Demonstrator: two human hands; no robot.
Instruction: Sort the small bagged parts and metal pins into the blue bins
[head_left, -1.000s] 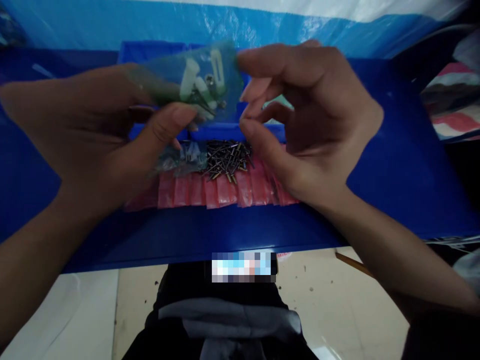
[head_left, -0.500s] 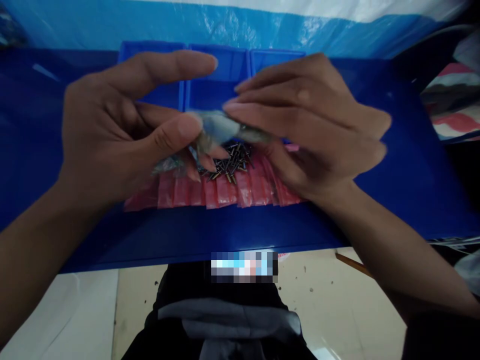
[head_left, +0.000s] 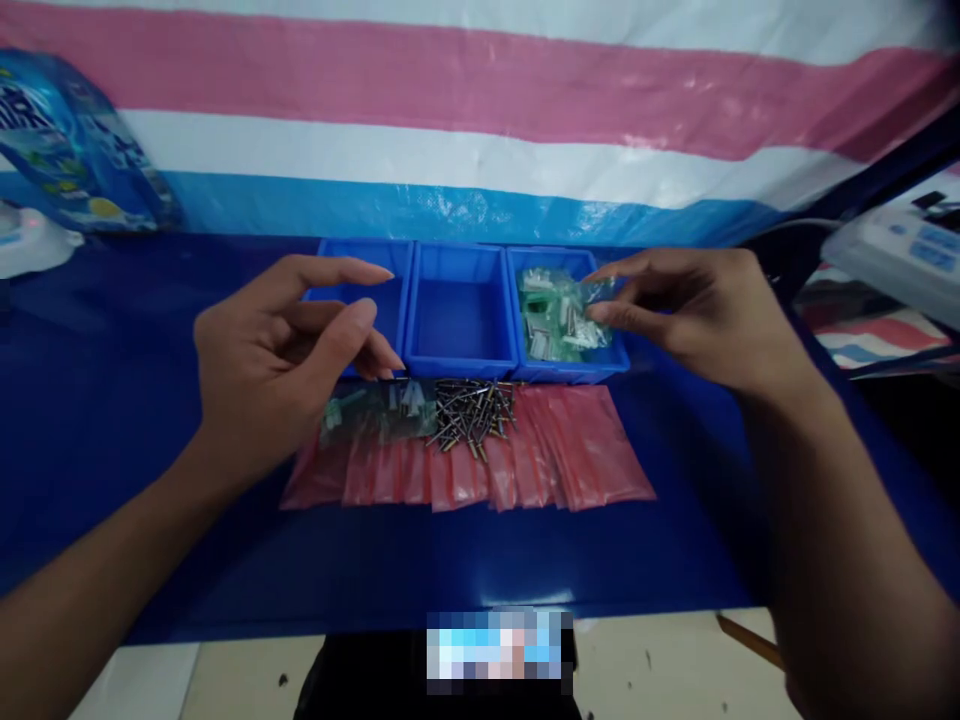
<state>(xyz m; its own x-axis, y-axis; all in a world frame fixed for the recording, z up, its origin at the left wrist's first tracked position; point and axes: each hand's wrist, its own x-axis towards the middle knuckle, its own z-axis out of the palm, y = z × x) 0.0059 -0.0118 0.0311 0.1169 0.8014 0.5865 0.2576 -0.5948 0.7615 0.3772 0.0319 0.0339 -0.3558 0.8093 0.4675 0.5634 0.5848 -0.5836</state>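
Note:
My right hand (head_left: 697,310) pinches a small clear greenish plastic bag (head_left: 598,292) between thumb and fingers, at the right blue bin (head_left: 570,373). Inside that bin lie several similar bags (head_left: 546,310) with pale metal pieces. My left hand (head_left: 270,350) hovers in front of the left blue bin (head_left: 364,245), thumb and fingers apart, holding nothing. Below it, a greenish clear bag (head_left: 379,415) with a few pale pieces rests on a row of overlapping pink plastic bags (head_left: 607,450). A loose heap of pin-like metal rivets (head_left: 472,415) sits on the pink bags.
The middle blue bin (head_left: 461,325) stands between the other two on the blue table (head_left: 690,540). At the back left are a blue printed pouch (head_left: 90,150) and a white object (head_left: 34,240). A striped plastic sheet (head_left: 450,80) hangs behind. A white device (head_left: 900,245) is at right.
My hands have come apart from the bag they both worked at. The right hand has carried a bag to the right bin; the left has let go. The view has tilted up.

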